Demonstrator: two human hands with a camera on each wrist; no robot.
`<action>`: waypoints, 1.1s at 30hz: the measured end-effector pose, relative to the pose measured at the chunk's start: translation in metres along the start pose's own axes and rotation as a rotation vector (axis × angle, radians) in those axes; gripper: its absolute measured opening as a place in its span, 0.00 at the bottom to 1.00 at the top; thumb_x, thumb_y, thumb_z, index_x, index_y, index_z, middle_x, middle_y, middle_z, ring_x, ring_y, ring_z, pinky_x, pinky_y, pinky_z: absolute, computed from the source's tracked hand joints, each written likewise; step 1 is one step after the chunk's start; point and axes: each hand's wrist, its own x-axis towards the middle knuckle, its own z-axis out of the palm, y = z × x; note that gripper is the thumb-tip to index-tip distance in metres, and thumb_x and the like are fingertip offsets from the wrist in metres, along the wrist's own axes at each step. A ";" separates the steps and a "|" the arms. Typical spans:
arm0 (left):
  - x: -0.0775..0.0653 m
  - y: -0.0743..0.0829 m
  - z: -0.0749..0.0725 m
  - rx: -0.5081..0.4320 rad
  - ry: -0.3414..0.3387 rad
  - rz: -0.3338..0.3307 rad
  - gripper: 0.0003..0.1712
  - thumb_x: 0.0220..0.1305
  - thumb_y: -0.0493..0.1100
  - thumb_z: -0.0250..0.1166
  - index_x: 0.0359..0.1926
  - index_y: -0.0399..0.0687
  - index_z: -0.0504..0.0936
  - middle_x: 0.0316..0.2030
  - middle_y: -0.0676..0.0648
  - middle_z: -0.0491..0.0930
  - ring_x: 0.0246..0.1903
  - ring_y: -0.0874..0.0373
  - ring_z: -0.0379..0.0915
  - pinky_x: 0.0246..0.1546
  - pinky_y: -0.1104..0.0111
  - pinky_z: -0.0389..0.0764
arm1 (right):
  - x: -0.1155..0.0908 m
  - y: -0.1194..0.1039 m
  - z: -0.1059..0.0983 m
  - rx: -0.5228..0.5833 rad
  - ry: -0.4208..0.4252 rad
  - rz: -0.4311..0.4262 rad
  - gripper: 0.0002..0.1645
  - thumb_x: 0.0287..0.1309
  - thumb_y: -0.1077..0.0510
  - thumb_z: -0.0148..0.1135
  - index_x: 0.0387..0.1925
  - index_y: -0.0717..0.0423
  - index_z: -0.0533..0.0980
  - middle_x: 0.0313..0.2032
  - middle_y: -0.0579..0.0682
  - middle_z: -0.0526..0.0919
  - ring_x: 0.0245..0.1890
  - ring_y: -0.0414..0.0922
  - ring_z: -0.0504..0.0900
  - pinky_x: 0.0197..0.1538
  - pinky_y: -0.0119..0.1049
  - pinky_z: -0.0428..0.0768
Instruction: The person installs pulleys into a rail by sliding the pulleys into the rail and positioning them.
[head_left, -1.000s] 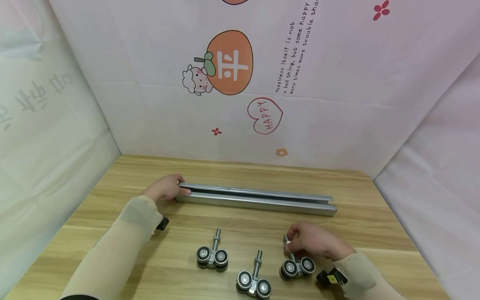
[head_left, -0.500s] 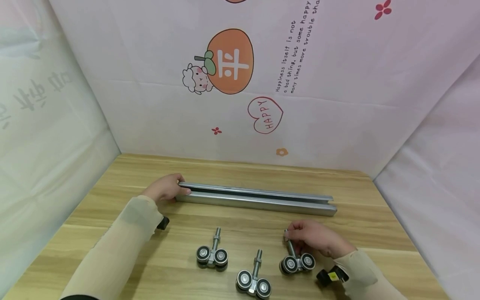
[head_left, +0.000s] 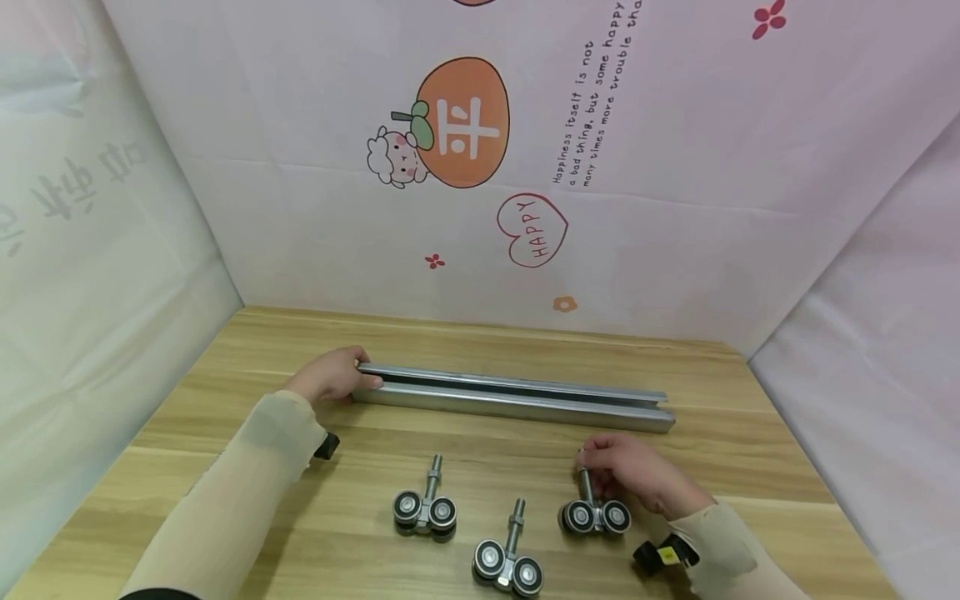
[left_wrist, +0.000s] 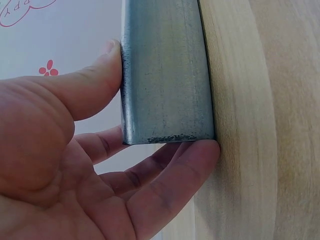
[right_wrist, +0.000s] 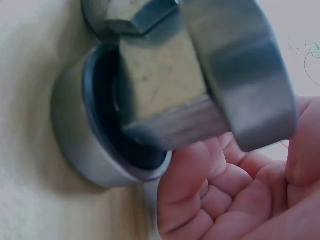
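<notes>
At its left end, a grey steel C-shaped rail (head_left: 517,406) is held by my left hand (head_left: 330,377). The left wrist view shows the thumb on the rail's (left_wrist: 165,75) upper edge and fingers around its end. My right hand (head_left: 637,473) pinches the threaded bolt of a four-wheeled roller trolley (head_left: 596,517) near its tip. The bolt stands up toward the rail's right end. Close up in the right wrist view, the trolley's wheels (right_wrist: 245,75) hide part of the fingers. The rail lies with its long slot facing up.
Two more roller trolleys stand on the wooden table (head_left: 337,533): one (head_left: 424,512) left of centre, another (head_left: 507,568) nearer the front. Their bolts point away from me. A white printed cloth (head_left: 300,233) rises behind the table, with cloth walls on both sides.
My right hand has moved slightly away from me and its grip has shifted up to the bolt's tip. The trolley's bolt has swung more upright. The left hand and rail stay put.
</notes>
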 end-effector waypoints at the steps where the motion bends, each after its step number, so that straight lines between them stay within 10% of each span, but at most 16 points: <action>1: 0.000 0.000 0.000 0.003 0.004 0.000 0.27 0.58 0.53 0.66 0.51 0.40 0.71 0.41 0.44 0.75 0.34 0.52 0.73 0.36 0.61 0.74 | 0.000 -0.001 0.000 0.003 0.007 -0.004 0.16 0.62 0.55 0.57 0.35 0.69 0.72 0.21 0.55 0.76 0.21 0.49 0.75 0.24 0.40 0.74; 18: 0.000 0.000 0.000 0.015 -0.001 -0.007 0.28 0.58 0.54 0.66 0.51 0.40 0.70 0.41 0.43 0.75 0.31 0.52 0.74 0.38 0.59 0.73 | -0.007 -0.017 0.002 0.033 0.166 -0.048 0.16 0.65 0.56 0.54 0.36 0.71 0.71 0.23 0.57 0.74 0.23 0.51 0.74 0.28 0.44 0.77; 33: 0.003 -0.002 -0.001 0.034 0.003 -0.006 0.27 0.58 0.55 0.66 0.49 0.41 0.71 0.39 0.44 0.76 0.28 0.53 0.74 0.37 0.60 0.72 | -0.015 -0.030 0.010 -0.177 0.299 -0.133 0.10 0.67 0.57 0.52 0.35 0.61 0.72 0.28 0.56 0.75 0.29 0.51 0.74 0.32 0.43 0.75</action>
